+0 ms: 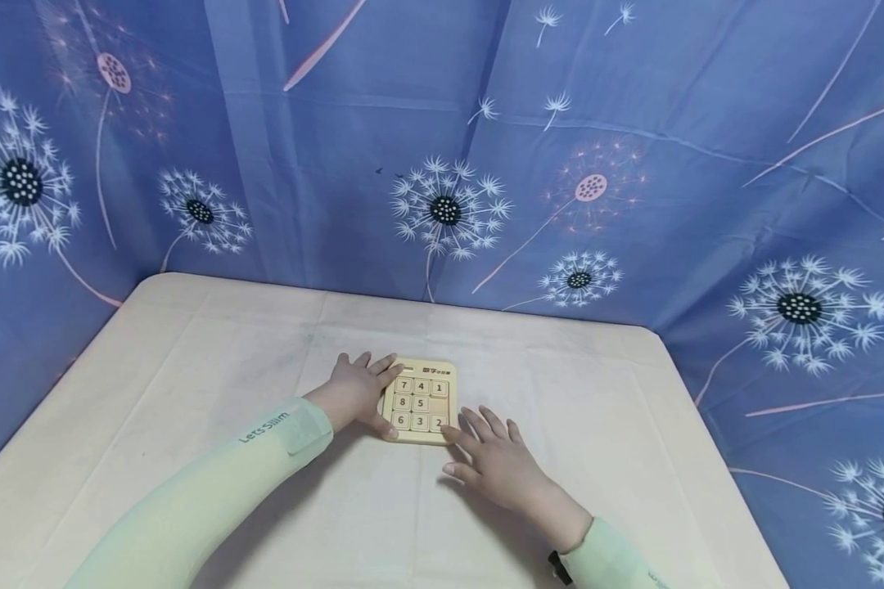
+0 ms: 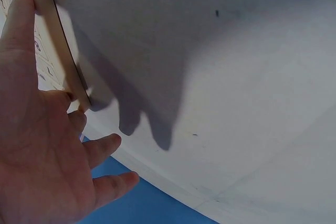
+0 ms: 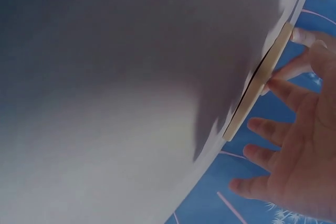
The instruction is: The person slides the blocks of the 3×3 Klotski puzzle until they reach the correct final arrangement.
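A wooden sliding number puzzle (image 1: 453,393) lies flat on the table, its square tiles printed with black digits. Rows read 7, 4, 1, then 8, 5 and a gap at the right, then 6, 3, 2. At its left side rests my left hand (image 1: 357,391), fingers spread, thumb on the near left corner and a finger on the far left part. My right hand (image 1: 497,462) reaches in from the right, index fingertip at the 2 tile (image 1: 435,421), other fingers loosely extended. In the right wrist view, only the puzzle's edge (image 3: 257,85) shows beside the fingers.
A pale cloth covers the table (image 1: 265,491). Blue curtains (image 1: 339,164) with dandelion prints hang behind it and at both sides. Hand shadows fall on the cloth.
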The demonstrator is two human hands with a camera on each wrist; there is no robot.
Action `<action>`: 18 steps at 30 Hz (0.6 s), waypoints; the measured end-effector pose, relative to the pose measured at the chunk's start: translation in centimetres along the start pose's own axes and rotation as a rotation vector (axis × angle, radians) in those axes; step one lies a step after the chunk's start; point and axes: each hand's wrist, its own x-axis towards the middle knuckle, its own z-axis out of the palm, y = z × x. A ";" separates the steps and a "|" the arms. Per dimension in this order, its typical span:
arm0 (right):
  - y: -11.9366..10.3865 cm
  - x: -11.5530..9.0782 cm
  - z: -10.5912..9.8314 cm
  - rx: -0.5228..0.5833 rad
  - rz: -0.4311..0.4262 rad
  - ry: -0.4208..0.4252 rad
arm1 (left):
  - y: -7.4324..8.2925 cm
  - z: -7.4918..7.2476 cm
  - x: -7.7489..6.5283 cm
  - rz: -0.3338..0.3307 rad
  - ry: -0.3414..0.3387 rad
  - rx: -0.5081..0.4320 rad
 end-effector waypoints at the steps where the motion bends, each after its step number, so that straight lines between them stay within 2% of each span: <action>1: 0.0 0.0 0.0 -0.002 0.001 -0.001 | 0.0 0.0 0.0 0.000 0.001 -0.001; 18: -0.1 0.1 0.3 -0.006 0.006 -0.005 | -0.1 0.1 0.1 0.005 0.003 -0.007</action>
